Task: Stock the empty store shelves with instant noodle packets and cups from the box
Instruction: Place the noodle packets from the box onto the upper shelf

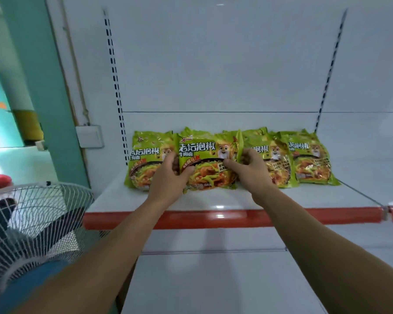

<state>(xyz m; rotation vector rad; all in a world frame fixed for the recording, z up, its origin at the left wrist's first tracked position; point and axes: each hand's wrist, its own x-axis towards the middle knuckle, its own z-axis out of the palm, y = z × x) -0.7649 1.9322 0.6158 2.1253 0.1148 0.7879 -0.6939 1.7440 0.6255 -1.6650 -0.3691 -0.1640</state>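
Observation:
Several green instant noodle packets stand in a row on the white shelf (213, 198), leaning against its back panel. My left hand (170, 175) grips the left edge of the second packet from the left (204, 159), and my right hand (250, 169) grips its right edge. This packet stands upright, a little in front of the others. To its left is another green packet (143, 159), partly hidden by my left hand. Two more packets (275, 155) (311, 159) stand to the right. The box is out of view.
The shelf has a red front strip (213, 217). A lower white shelf (213, 279) lies beneath it. A white wire-caged fan (32, 223) stands close at the lower left. A teal wall (43, 87) with a white switch box (90, 136) borders the shelving's left side.

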